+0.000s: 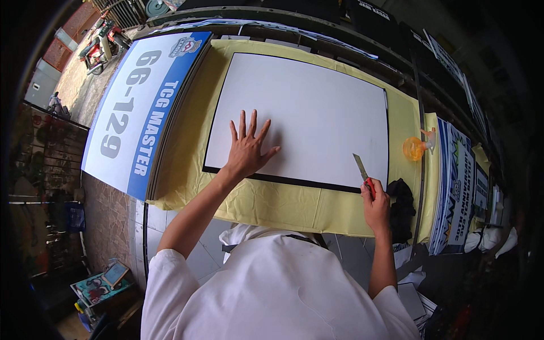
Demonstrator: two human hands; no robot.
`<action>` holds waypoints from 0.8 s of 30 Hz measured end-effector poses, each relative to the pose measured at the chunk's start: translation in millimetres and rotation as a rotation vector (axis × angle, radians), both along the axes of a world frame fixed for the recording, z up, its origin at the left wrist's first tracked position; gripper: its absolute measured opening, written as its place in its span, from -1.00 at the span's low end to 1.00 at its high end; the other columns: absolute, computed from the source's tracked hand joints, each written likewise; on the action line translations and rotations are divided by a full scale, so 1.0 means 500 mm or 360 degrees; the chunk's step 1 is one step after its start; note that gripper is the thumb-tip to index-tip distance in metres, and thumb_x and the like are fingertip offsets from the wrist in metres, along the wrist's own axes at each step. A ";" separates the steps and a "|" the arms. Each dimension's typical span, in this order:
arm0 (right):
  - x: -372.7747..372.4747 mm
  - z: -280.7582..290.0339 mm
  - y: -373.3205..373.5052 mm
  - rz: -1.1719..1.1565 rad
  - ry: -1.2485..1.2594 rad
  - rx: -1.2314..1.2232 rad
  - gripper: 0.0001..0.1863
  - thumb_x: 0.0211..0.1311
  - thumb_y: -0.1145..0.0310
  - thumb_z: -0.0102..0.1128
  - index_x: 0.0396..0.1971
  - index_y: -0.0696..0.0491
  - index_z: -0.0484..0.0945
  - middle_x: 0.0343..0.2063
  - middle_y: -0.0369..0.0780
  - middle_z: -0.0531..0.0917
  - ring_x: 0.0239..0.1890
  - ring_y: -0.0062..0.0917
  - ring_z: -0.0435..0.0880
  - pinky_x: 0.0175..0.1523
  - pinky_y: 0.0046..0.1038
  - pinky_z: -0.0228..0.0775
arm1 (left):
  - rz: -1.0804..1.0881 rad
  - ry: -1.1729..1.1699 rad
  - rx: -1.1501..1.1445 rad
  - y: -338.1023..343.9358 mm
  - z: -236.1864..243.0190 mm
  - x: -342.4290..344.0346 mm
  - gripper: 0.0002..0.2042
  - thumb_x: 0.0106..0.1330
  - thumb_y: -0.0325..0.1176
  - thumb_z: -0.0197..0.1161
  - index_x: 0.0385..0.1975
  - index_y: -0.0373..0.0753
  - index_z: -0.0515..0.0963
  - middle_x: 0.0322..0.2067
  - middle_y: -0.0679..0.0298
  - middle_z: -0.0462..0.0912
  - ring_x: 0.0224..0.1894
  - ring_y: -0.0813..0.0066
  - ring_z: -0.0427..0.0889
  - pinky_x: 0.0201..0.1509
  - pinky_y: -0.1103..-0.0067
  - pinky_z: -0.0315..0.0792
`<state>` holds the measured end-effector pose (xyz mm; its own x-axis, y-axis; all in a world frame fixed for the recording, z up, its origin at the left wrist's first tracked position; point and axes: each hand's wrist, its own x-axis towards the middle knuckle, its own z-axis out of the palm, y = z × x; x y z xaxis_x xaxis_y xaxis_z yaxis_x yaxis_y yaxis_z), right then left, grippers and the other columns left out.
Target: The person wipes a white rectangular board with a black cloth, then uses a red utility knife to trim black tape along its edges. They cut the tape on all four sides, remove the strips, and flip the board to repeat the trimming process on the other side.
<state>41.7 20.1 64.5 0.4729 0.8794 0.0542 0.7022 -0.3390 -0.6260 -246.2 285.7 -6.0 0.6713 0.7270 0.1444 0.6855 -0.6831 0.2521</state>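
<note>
Fingers fanned wide and thumb out to the side, my left hand [247, 152] is palm-down over the left part of a white sheet [323, 113], holding nothing; I cannot tell how hard the palm presses. My right hand [377, 209] is curled round the red-and-black handle of a knife [369, 186] — its slim, straight metal blade sticks out, slanting up and leftward over the sheet's near right corner.

The sheet looks smooth and flat, four-sided, with a black band along its near edge and thinner dark lines down its sides. It lies in the middle of a yellow cover [190, 198], thin and wrinkled, with a faint sheen. Just beside my right hand a black cloth [402, 211] is bunched in soft folds, and farther up sits a rounded, see-through orange spray bottle [415, 148].

Bare yellow runs along the near edge, between the sheet and my white shirt [277, 289]. The left strip is roomy, as far as a thick stack of printed boards [127, 102] with straight, layered edges; the right strip is tighter — the bottle takes some of it. Beyond stand more printed panels [453, 187].
</note>
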 end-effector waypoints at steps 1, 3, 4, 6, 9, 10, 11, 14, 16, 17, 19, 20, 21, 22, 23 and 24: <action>0.013 -0.001 -0.009 -0.0073 -0.0008 -0.0034 -0.73 0.50 0.21 0.14 -0.13 0.14 0.51 -0.42 -0.09 0.70 -0.42 -0.19 0.73 -0.30 -0.28 0.50 | 0.0057 0.0040 -0.0016 0.015 0.007 -0.013 -0.20 0.38 0.23 0.17 0.51 -0.12 0.19 0.54 -0.13 -0.09 0.59 -0.25 -0.29 0.52 -0.25 -0.30; 0.020 -0.005 -0.028 -0.0168 0.0068 0.0002 -0.72 0.52 0.18 0.10 -0.15 0.13 0.50 -0.41 -0.12 0.72 -0.41 -0.22 0.75 -0.28 -0.28 0.51 | 0.0120 0.0033 0.0017 0.030 0.010 -0.042 -0.20 0.38 0.21 0.19 0.50 -0.14 0.21 0.55 -0.11 -0.07 0.59 -0.24 -0.26 0.52 -0.25 -0.27; 0.018 -0.011 -0.038 -0.0218 0.0113 0.0018 -0.71 0.54 0.16 0.07 -0.16 0.12 0.49 -0.41 -0.13 0.73 -0.40 -0.24 0.75 -0.27 -0.28 0.51 | 0.0125 -0.0011 0.0002 0.032 0.009 -0.056 -0.21 0.38 0.19 0.20 0.49 -0.15 0.21 0.55 -0.11 -0.07 0.59 -0.24 -0.26 0.52 -0.24 -0.26; 0.010 -0.027 -0.067 -0.0303 0.0127 -0.0034 -0.70 0.55 0.14 0.05 -0.16 0.11 0.49 -0.37 -0.13 0.75 -0.38 -0.26 0.77 -0.24 -0.28 0.52 | 0.0139 -0.0098 -0.0026 0.026 0.011 -0.080 -0.22 0.38 0.16 0.22 0.48 -0.17 0.23 0.55 -0.10 -0.07 0.59 -0.24 -0.26 0.53 -0.23 -0.25; -0.028 -0.042 -0.096 -0.0423 0.0176 -0.0052 -0.69 0.55 0.12 0.04 -0.15 0.10 0.48 -0.29 -0.11 0.76 -0.30 -0.18 0.77 -0.19 -0.21 0.52 | 0.0145 -0.0225 0.0014 -0.012 -0.001 -0.112 -0.22 0.37 0.08 0.28 0.49 -0.19 0.20 0.55 -0.10 -0.09 0.59 -0.25 -0.27 0.53 -0.21 -0.26; -0.044 -0.042 -0.101 -0.0450 0.0109 -0.0055 -0.69 0.55 0.12 0.04 -0.15 0.10 0.48 -0.29 -0.10 0.76 -0.28 -0.15 0.76 -0.18 -0.20 0.51 | 0.0120 -0.0294 0.0037 -0.041 0.008 -0.107 -0.21 0.34 0.01 0.33 0.49 -0.21 0.19 0.56 -0.09 -0.10 0.59 -0.26 -0.27 0.53 -0.21 -0.27; -0.056 -0.043 -0.111 -0.0477 0.0041 -0.0057 -0.69 0.55 0.12 0.05 -0.14 0.09 0.47 -0.29 -0.10 0.76 -0.27 -0.13 0.76 -0.18 -0.19 0.51 | 0.0051 -0.0348 0.0000 -0.074 0.009 -0.103 -0.19 0.31 -0.01 0.38 0.49 -0.15 0.18 0.56 -0.08 -0.11 0.59 -0.27 -0.27 0.53 -0.22 -0.28; -0.078 -0.050 -0.167 -0.0534 -0.0048 -0.0170 -0.71 0.54 0.20 0.04 -0.05 0.14 0.47 -0.24 -0.03 0.73 -0.20 -0.05 0.72 -0.11 -0.14 0.49 | -0.0370 -0.0233 -0.0187 -0.175 0.023 -0.102 -0.18 0.27 0.02 0.40 0.49 -0.05 0.20 0.56 -0.06 -0.09 0.58 -0.29 -0.26 0.53 -0.24 -0.29; -0.098 -0.057 -0.214 -0.0622 -0.0051 -0.0177 -0.66 0.53 0.26 0.02 0.09 0.19 0.44 -0.08 0.07 0.66 -0.06 -0.02 0.68 -0.01 -0.14 0.48 | -0.0499 -0.0150 -0.0260 -0.220 0.010 -0.122 -0.18 0.23 0.04 0.43 0.47 -0.03 0.24 0.55 -0.05 -0.08 0.58 -0.29 -0.24 0.53 -0.25 -0.28; -0.106 -0.074 -0.244 -0.0696 -0.0044 -0.0143 -0.61 0.51 0.29 0.01 0.19 0.22 0.40 0.03 0.12 0.61 0.04 0.01 0.64 0.07 -0.14 0.47 | -0.0524 -0.0072 -0.0270 -0.223 0.005 -0.130 -0.18 0.23 0.05 0.42 0.48 -0.03 0.24 0.55 -0.05 -0.08 0.58 -0.28 -0.24 0.54 -0.24 -0.28; -0.117 -0.093 -0.278 -0.0709 -0.0078 -0.0121 -0.49 0.50 0.34 -0.01 0.34 0.25 0.28 0.22 0.21 0.45 0.23 0.07 0.50 0.23 -0.13 0.39 | -0.0545 0.0080 -0.0309 -0.235 -0.003 -0.141 -0.19 0.24 0.07 0.40 0.48 -0.03 0.25 0.55 -0.04 -0.07 0.59 -0.26 -0.23 0.54 -0.24 -0.28; -0.121 -0.100 -0.290 -0.0661 -0.0116 -0.0124 -0.43 0.49 0.36 -0.02 0.40 0.25 0.20 0.30 0.24 0.35 0.32 0.10 0.40 0.31 -0.13 0.33 | -0.0567 0.0215 -0.0356 -0.239 -0.007 -0.137 -0.22 0.31 0.15 0.27 0.50 0.03 0.23 0.55 -0.02 -0.07 0.59 -0.25 -0.23 0.55 -0.23 -0.29; -0.125 -0.094 -0.286 -0.0602 -0.0151 -0.0125 -0.37 0.48 0.37 -0.03 0.47 0.26 0.12 0.38 0.27 0.25 0.41 0.13 0.31 0.40 -0.12 0.26 | -0.0607 0.0269 -0.0329 -0.241 -0.007 -0.133 -0.23 0.33 0.18 0.22 0.50 0.06 0.22 0.56 -0.01 -0.07 0.59 -0.25 -0.22 0.55 -0.23 -0.30; -0.117 -0.081 -0.274 -0.0370 -0.0295 -0.0263 -0.32 0.48 0.36 -0.06 0.50 0.25 0.02 0.44 0.27 0.13 0.50 0.16 0.12 0.51 -0.07 0.08 | -0.0647 0.0324 -0.0303 -0.241 -0.005 -0.127 -0.25 0.35 0.21 0.17 0.51 0.09 0.21 0.56 -0.01 -0.07 0.58 -0.25 -0.22 0.55 -0.22 -0.30; -0.112 -0.087 -0.262 -0.0351 -0.0226 -0.0246 -0.32 0.48 0.35 -0.08 0.51 0.25 0.02 0.44 0.28 0.13 0.50 0.16 0.11 0.52 -0.05 0.05 | -0.0691 0.0379 -0.0269 -0.240 -0.003 -0.122 -0.26 0.37 0.24 0.12 0.51 0.12 0.21 0.56 0.00 -0.07 0.58 -0.25 -0.22 0.56 -0.22 -0.31; -0.108 -0.100 -0.255 -0.0331 -0.0156 -0.0229 -0.33 0.49 0.35 -0.09 0.51 0.25 0.02 0.44 0.28 0.13 0.51 0.16 0.10 0.53 -0.03 0.02 | -0.0684 0.0393 -0.0285 -0.245 -0.004 -0.119 -0.27 0.38 0.24 0.10 0.52 0.13 0.20 0.56 0.00 -0.08 0.58 -0.25 -0.24 0.55 -0.22 -0.32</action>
<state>-12.2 -107.5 14.5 0.6430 0.7658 -0.0097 0.6629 -0.5629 -0.4936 -305.8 163.2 -8.0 0.9126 0.3774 -0.1571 0.4067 -0.8768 0.2567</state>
